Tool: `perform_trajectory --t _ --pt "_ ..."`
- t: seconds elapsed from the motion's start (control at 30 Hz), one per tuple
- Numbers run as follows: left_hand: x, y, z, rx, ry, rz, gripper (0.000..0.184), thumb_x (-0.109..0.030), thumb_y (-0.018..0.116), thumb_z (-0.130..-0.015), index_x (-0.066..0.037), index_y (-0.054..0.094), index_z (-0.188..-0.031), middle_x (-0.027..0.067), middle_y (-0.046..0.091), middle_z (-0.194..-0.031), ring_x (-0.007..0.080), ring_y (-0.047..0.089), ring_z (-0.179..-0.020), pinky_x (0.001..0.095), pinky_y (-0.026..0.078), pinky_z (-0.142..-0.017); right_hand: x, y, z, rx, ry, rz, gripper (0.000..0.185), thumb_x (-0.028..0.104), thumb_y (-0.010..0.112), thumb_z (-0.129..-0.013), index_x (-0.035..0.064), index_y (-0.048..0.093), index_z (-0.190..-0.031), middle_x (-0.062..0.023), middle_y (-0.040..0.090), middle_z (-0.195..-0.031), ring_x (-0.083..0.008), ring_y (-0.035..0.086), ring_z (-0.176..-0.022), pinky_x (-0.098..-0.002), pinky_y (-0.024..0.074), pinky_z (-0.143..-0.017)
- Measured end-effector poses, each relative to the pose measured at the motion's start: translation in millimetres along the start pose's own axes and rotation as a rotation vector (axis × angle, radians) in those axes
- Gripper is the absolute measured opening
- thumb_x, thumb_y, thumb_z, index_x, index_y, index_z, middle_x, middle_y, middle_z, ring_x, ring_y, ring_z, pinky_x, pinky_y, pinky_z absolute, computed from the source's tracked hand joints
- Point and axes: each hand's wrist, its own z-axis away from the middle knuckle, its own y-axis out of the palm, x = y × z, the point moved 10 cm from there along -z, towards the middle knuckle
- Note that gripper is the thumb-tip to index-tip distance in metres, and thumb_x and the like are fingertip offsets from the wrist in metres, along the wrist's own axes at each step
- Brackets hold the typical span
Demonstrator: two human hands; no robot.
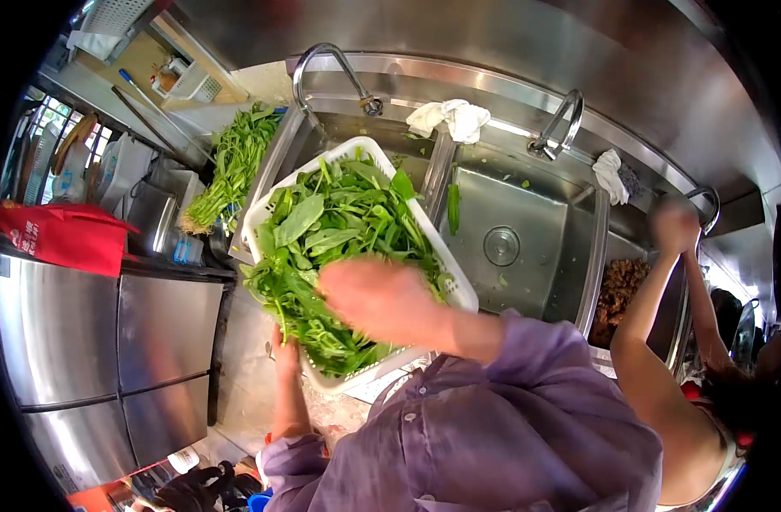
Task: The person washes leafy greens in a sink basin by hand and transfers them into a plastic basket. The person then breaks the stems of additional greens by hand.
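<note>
A white plastic basket (460,288), heaped with leafy greens (356,218), sits tilted over the left sink's front edge. My left hand (286,352) grips its near left side, where leaves spill past the rim and hide some fingers. Over the heap, my right hand (373,294) is smeared by motion, so its fingers cannot be made out. It is on or just above the leaves.
Bundled long-stemmed greens (239,158) lie left of the sinks. The middle sink (536,205) holds stray leaves. White cloths (450,118) rest behind it between curved faucets (570,124). At right, another person's hands (676,224) are above a sink with brown pieces (621,290).
</note>
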Motion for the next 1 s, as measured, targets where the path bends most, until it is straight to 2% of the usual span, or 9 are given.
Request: perform_trajectory --t 0.07,0.17,0.23,0.37,0.43,0.6,0.77,0.9,1.0 --pt "1 -22 -8 -0.013 0.015 -0.125 0.049 0.001 0.041 -0.074 0.002 0.032 -0.122 0.0089 0.051 -0.107 0.0157 0.05 -0.089 0.0251 0.042 -0.075 -83 -73 21 -0.432 0.254 0.041 0.018 0.012 0.053 -0.075 0.0099 0.055 -0.092 -0.0103 0.058 -0.08 -0.0264 0.057 -0.069 -0.0325 0.0471 -0.06" --pt "0 -30 -8 -0.023 0.0 -0.157 0.048 -0.002 0.042 -0.076 0.001 0.033 -0.123 0.0103 0.047 -0.114 0.0172 0.047 -0.098 0.0264 0.04 -0.081 -286 -39 84 -0.378 0.912 0.291 0.025 0.015 0.057 -0.071 0.0036 0.054 -0.094 -0.0168 0.059 -0.08 -0.0311 0.058 -0.072 -0.0374 0.0468 -0.062" --pt "-9 -27 -9 0.015 0.043 -0.208 0.047 -0.007 0.044 -0.078 0.0 0.032 -0.123 0.0106 0.042 -0.119 0.0185 0.043 -0.105 0.0282 0.036 -0.087 -357 39 133 -0.105 1.332 -0.234 0.034 0.018 0.059 -0.068 0.0009 0.053 -0.098 -0.0191 0.059 -0.084 -0.0335 0.057 -0.076 -0.0399 0.0455 -0.068" --pt "3 -42 -11 -0.101 -0.048 -0.21 0.049 -0.008 0.045 -0.078 -0.001 0.032 -0.124 0.0095 0.043 -0.119 0.0182 0.043 -0.105 0.0275 0.035 -0.088 -376 76 144 -0.091 1.036 0.189 0.032 0.016 0.059 -0.067 -0.0001 0.056 -0.094 -0.0188 0.059 -0.086 -0.0335 0.057 -0.079 -0.0398 0.046 -0.069" --pt "4 -39 -16 -0.024 -0.016 -0.194 0.049 -0.008 0.045 -0.078 -0.001 0.032 -0.124 0.0092 0.044 -0.118 0.0179 0.044 -0.104 0.0271 0.036 -0.087 -374 118 167 0.502 1.042 0.246 0.022 0.012 0.057 -0.067 0.0013 0.059 -0.087 -0.0176 0.059 -0.089 -0.0334 0.057 -0.083 -0.0402 0.0462 -0.07" --pt "-28 -10 -4 0.034 0.038 -0.217 0.048 -0.005 0.044 -0.077 -0.001 0.032 -0.124 0.0093 0.047 -0.113 0.0167 0.046 -0.098 0.0255 0.037 -0.083 -335 -13 174 0.178 1.206 0.571 0.015 0.013 0.053 -0.07 0.0037 0.061 -0.079 -0.0152 0.06 -0.087 -0.0302 0.058 -0.082 -0.0391 0.0471 -0.069" --pt "-26 -14 -13 -0.015 0.057 -0.239 0.048 0.001 0.042 -0.075 -0.001 0.035 -0.122 0.0102 0.053 -0.101 0.0156 0.052 -0.085 0.0244 0.042 -0.07 -211 -78 74 -0.004 0.832 0.761 0.015 0.017 0.05 -0.076 0.0075 0.06 -0.083 -0.0104 0.058 -0.077 -0.027 0.059 -0.072 -0.0367 0.0472 -0.062" --pt "-57 5 2 0.03 0.111 -0.235 0.039 0.005 0.042 -0.073 0.0 0.042 -0.111 0.0092 0.056 -0.093 0.0161 0.053 -0.083 0.0251 0.042 -0.07 -72 -85 7 -0.579 0.272 0.422 0.013 0.009 0.055 -0.072 0.0069 0.056 -0.085 -0.0108 0.056 -0.076 -0.0274 0.056 -0.068 -0.0357 0.0461 -0.06" --pt "-57 7 -1 0.054 0.148 -0.23 0.033 0.004 0.044 -0.073 -0.001 0.046 -0.105 0.0087 0.056 -0.092 0.0158 0.053 -0.081 0.0268 0.043 -0.068 -57 12 -23 -0.119 0.235 0.431 0.028 0.024 0.058 -0.071 0.008 0.055 -0.094 -0.0098 0.054 -0.094 -0.0255 0.055 -0.08 -0.036 0.0452 -0.065"
